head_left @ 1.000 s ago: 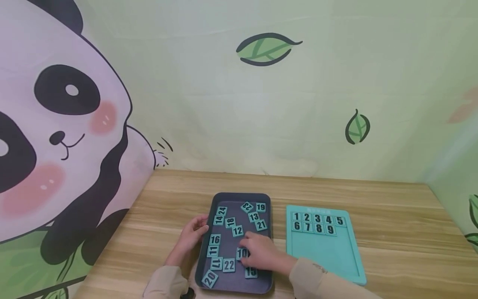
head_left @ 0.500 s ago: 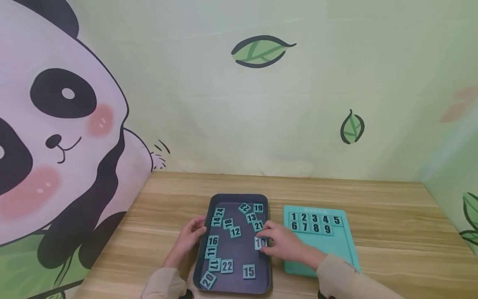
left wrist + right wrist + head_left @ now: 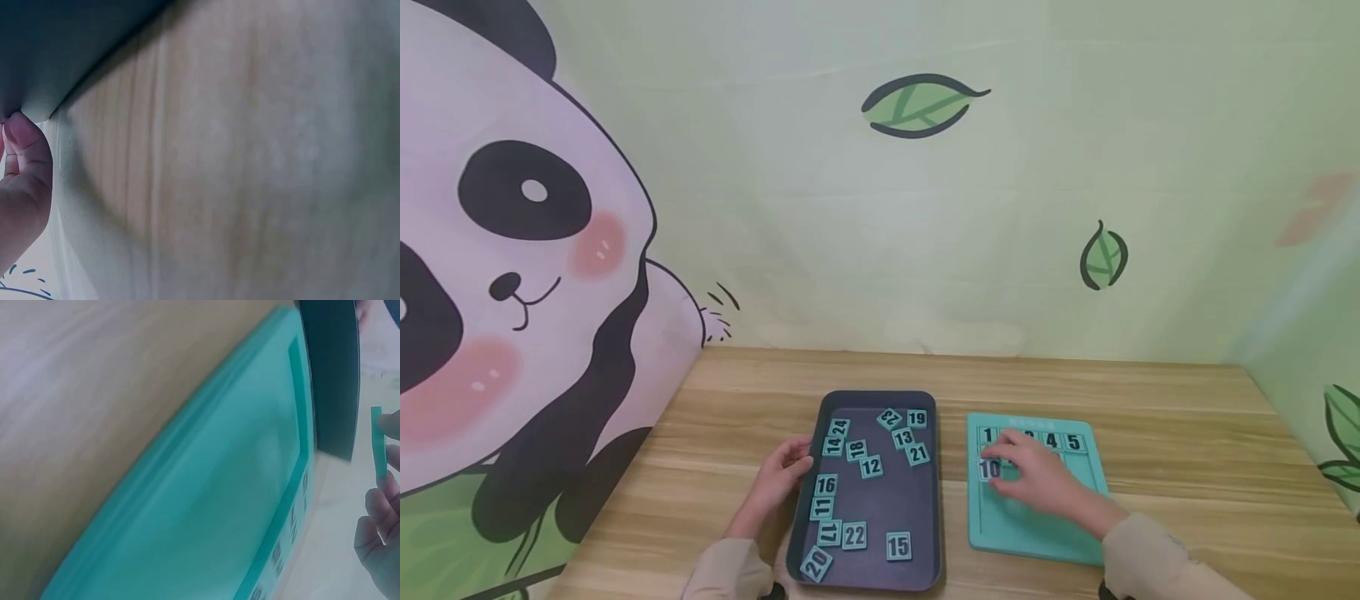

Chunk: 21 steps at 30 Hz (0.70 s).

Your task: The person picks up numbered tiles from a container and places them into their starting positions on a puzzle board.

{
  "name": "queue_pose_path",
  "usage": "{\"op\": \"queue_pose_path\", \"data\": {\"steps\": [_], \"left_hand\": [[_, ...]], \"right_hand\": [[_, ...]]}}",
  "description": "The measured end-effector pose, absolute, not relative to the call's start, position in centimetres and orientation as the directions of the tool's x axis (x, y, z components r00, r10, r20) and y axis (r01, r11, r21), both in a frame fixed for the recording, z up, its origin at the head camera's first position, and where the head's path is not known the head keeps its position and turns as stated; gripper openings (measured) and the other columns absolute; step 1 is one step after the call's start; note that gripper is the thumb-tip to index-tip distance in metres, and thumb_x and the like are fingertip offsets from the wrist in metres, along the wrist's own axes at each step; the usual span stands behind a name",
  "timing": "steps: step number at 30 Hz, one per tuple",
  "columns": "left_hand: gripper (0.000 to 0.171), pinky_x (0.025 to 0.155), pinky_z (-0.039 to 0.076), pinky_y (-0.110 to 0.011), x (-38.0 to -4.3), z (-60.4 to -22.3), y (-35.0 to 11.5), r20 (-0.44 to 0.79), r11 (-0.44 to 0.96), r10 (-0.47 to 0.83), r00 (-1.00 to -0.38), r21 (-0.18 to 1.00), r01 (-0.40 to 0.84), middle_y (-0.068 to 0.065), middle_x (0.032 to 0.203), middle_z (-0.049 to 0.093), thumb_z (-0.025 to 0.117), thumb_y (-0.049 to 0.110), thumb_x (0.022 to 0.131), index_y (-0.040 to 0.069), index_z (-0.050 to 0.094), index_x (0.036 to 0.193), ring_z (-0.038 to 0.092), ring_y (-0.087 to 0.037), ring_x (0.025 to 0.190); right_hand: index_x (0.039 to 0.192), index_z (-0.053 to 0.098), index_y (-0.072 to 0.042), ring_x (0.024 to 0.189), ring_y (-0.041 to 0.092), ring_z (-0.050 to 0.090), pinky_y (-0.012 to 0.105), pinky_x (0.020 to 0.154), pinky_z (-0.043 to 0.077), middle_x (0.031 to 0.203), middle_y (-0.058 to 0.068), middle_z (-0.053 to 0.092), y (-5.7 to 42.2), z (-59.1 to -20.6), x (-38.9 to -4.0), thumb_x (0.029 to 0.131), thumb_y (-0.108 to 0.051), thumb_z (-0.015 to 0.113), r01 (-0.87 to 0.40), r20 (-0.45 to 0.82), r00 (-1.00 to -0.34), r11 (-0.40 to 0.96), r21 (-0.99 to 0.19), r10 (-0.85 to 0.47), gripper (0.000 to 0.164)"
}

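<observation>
My right hand (image 3: 1037, 477) pinches the square number tile 10 (image 3: 990, 470) over the left side of the turquoise board (image 3: 1037, 533). The right wrist view shows that tile (image 3: 378, 442) edge-on between thumb and fingers, apart from the board. Tiles 1, 4 and 5 (image 3: 1074, 442) show in the board's top row; my hand covers others. At the left rim of a dark tray (image 3: 895, 500), my left hand (image 3: 777, 483) grips the edge with curled fingers. In the left wrist view its thumb (image 3: 25, 134) touches the tray's wall.
Several loose number tiles lie in the tray, among them tile 15 (image 3: 898, 547), tile 12 (image 3: 871, 466) and tile 20 (image 3: 816, 564). Tray and board stand side by side on a wood-grain table (image 3: 752, 392). Behind rises a panda-and-leaf printed backdrop (image 3: 775, 167).
My right hand has slid tile 10 rightward across the tray, lifted it and carried it over the board. My left hand has stayed at the tray's left rim.
</observation>
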<state>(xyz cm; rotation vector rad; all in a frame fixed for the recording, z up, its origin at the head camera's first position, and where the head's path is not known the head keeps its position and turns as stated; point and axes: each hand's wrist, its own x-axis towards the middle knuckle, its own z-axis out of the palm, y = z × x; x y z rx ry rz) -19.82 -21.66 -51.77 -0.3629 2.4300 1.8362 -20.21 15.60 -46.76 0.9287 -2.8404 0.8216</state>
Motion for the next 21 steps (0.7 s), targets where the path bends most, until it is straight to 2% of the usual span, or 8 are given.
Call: {"op": "queue_pose_path", "data": {"steps": [5,14,21], "left_hand": [[0.034,0.072,0.044,-0.027,-19.8,-51.8,-21.6,-0.2,0.254,-0.145,-0.969,0.939,-0.231,-0.012,0.109,0.053,0.05,0.01,0.087,0.007,0.049,0.122,0.05,-0.019,0.095],[0.035,0.072,0.045,-0.028,-19.8,-51.8,-21.7,-0.194,0.27,-0.14,-0.971,0.936,-0.225,-0.013,0.109,0.053,0.049,0.009,0.087,0.007,0.048,0.122,0.05,-0.02,0.095],[0.035,0.075,0.044,-0.029,-19.6,-51.5,-21.5,-0.208,0.266,-0.145,-0.967,0.933,-0.241,-0.012,0.11,0.051,0.049,0.011,0.088,0.007,0.048,0.123,0.049,-0.021,0.097]], "right_hand": [[0.101,0.065,-0.012,0.075,0.01,0.046,0.018,0.06,0.039,0.088,-0.006,0.05,17.9,-47.0,-20.8,0.071,-0.018,0.069,-0.528,0.218,-0.848,0.736,-0.425,-0.483,0.031],[0.1,0.064,-0.005,0.078,0.013,0.047,0.021,0.06,0.04,0.089,0.001,0.053,20.8,-47.6,-21.6,0.07,-0.015,0.07,-0.468,0.218,-0.884,0.79,-0.398,-0.414,0.032],[0.104,0.062,-0.001,0.069,0.011,0.047,0.018,0.052,0.038,0.093,0.007,0.053,22.9,-47.8,-22.0,0.072,-0.014,0.069,-0.388,0.166,-0.922,0.816,-0.428,-0.351,0.036]]}}
